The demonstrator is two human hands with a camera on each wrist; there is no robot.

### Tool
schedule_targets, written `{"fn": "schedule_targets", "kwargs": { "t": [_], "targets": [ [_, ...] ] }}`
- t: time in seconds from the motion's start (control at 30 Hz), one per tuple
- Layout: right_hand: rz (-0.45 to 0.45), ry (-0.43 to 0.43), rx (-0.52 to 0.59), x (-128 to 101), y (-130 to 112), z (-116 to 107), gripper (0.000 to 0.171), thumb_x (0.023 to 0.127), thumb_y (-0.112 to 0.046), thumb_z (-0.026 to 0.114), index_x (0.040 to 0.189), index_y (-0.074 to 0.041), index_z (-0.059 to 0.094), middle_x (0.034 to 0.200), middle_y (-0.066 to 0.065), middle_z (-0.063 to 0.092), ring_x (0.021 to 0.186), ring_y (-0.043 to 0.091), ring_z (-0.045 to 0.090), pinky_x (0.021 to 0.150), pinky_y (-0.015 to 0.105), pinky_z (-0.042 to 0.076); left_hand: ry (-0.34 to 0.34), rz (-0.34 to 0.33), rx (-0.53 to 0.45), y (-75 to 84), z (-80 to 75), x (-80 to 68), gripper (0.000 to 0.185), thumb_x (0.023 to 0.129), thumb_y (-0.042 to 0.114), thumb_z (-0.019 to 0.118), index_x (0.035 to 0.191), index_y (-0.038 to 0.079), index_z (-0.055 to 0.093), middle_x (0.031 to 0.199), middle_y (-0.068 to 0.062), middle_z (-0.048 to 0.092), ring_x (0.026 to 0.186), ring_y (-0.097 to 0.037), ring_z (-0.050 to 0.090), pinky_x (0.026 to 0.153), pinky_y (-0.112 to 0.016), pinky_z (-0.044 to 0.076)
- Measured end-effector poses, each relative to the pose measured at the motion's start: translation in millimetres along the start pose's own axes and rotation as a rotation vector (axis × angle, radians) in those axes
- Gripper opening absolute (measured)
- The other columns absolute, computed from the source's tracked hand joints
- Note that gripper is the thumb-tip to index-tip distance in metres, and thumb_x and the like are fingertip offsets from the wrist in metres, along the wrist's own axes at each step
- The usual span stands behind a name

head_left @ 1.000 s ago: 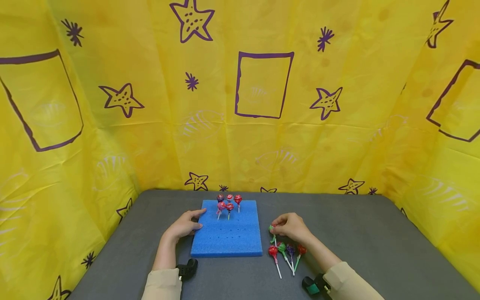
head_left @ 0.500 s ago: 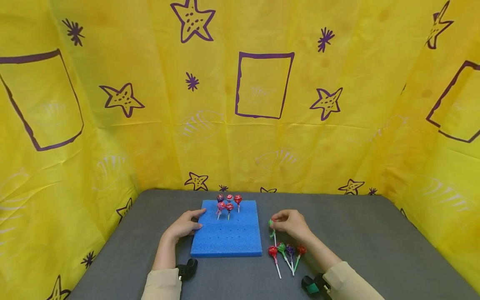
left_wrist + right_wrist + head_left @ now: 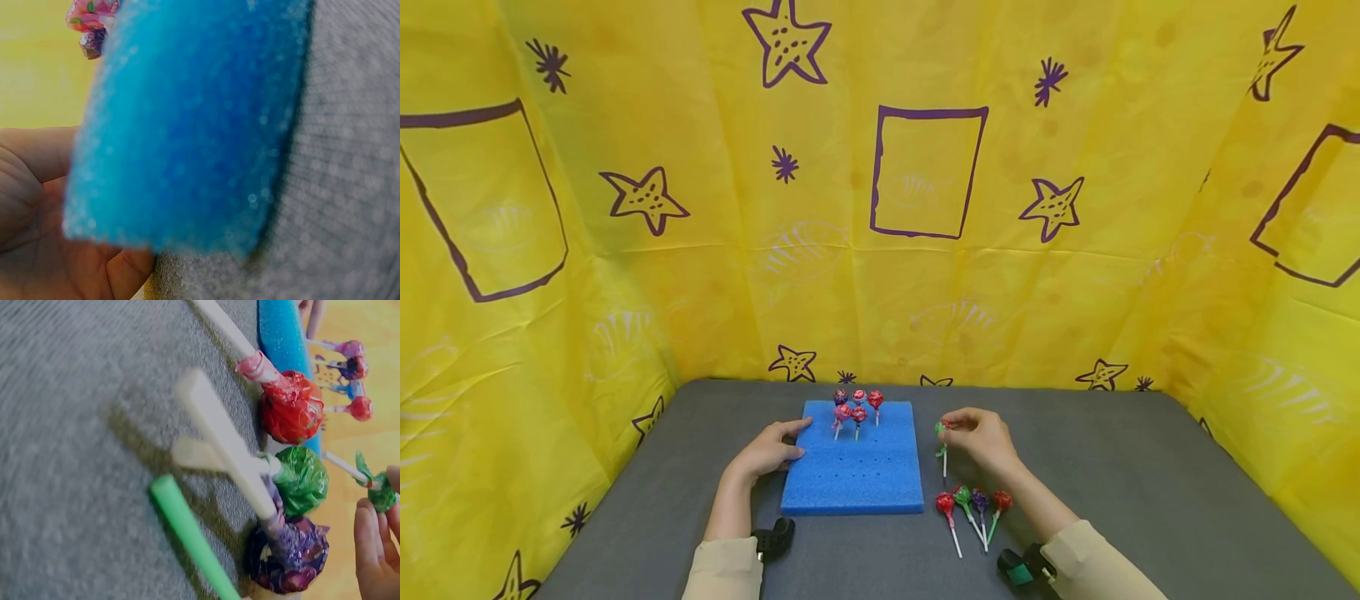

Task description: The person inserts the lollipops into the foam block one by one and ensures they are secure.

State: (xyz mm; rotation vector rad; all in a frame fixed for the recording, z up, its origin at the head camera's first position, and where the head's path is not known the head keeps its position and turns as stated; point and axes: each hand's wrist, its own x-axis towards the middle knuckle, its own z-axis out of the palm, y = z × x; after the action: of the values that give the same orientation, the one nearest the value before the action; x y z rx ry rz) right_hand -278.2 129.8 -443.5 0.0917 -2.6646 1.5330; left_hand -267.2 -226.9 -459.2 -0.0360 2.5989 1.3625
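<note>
I see my right hand (image 3: 981, 440) raised just above the grey table (image 3: 1120, 467), its fingertips pinching the head of a green lollipop (image 3: 942, 428). The stick hangs down below the fingers, roughly upright, clear of the table. The pop sits in the air just right of the blue foam block (image 3: 853, 471), between the block and the loose pile. In the right wrist view the same green head (image 3: 380, 495) shows at the fingertips (image 3: 369, 537), with the stick running off up and to the left.

My left hand (image 3: 767, 450) rests against the left edge of the block, thumb on the top face and fingers along the side, lightly curled against the foam. The left wrist view shows the palm (image 3: 37, 206) close against the foam's edge (image 3: 187, 125); I cannot tell from there how hard it presses.

Five lollipops (image 3: 857, 404) stand upright in the block's far rows, red, pink and purple heads close together. The nearer holes in the foam hold nothing.

Four loose lollipops (image 3: 973, 504) lie on the table just near of my right hand: red, green, purple and a red one with a green stick, their heads close together and their sticks pointing toward me. A yellow sheet (image 3: 925, 250) with purple stars walls in the table.
</note>
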Motion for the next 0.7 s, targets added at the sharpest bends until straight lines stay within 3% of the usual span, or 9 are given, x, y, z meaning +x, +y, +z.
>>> {"fn": "schedule_targets", "kwargs": {
  "t": [0.7],
  "targets": [
    [-0.047, 0.056, 0.09, 4.2, -19.3, 20.4, 0.024, 0.078, -0.017, 0.082, 0.102, -0.014, 0.077, 0.098, 0.006, 0.078, 0.087, 0.016, 0.073, 0.08, 0.033, 0.056, -0.01, -0.006, 0.002, 1.6, -1.0, -0.6, 0.056, 0.091, 0.004, 0.061, 0.146, 0.01, 0.049, 0.136, -0.025, 0.05, 0.116, -0.035, 0.051, 0.088, -0.047, 0.056]
  ]
}}
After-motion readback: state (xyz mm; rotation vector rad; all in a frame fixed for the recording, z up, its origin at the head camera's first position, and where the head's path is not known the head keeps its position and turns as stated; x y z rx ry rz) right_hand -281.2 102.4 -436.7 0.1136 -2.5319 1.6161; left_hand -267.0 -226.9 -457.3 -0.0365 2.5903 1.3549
